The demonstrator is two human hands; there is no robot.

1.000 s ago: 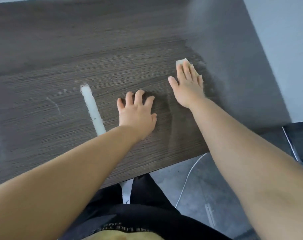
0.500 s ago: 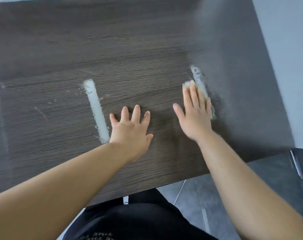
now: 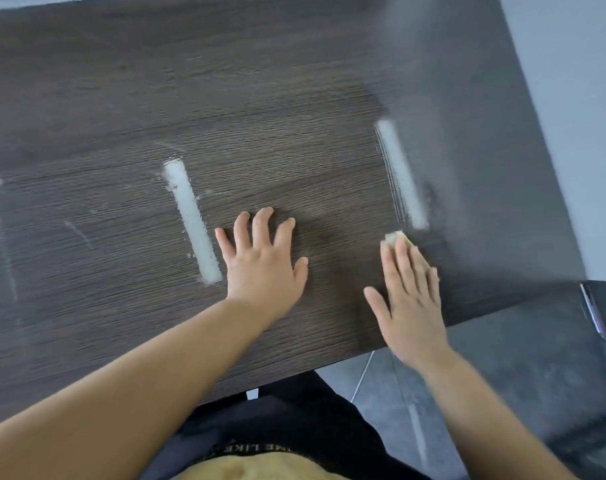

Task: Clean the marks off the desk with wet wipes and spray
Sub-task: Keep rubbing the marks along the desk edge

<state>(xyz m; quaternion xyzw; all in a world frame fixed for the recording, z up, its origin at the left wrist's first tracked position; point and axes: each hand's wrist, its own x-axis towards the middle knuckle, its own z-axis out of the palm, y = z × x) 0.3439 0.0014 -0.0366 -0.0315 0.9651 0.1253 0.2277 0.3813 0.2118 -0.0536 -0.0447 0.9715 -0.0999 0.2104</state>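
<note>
**Desk** point(image 3: 294, 98): dark wood-grain top, being cleaned; two pale stripes are being shown on it.

**Wet wipe** point(image 3: 395, 237): a small folded pad, being pressed flat to the desk by the right hand point(image 3: 410, 306). The fingers are being held straight and close together on top of it, not curled round it. Only its far edge is showing, just short of the near end of the right mark point(image 3: 400, 174), whose left side is looking streaked.

**Left hand** point(image 3: 263, 268): being rested flat with fingers spread, holding nothing, just beside the left mark point(image 3: 192, 220), which looks unwiped.

**Spray**: not in view.

**Risks, as judged**: the wipe is only being pinned, so it may slide out or bunch up on a fast stroke. A drying wipe may spread residue rather than lift it. The bracing hand may be dragged into the left mark.
</note>
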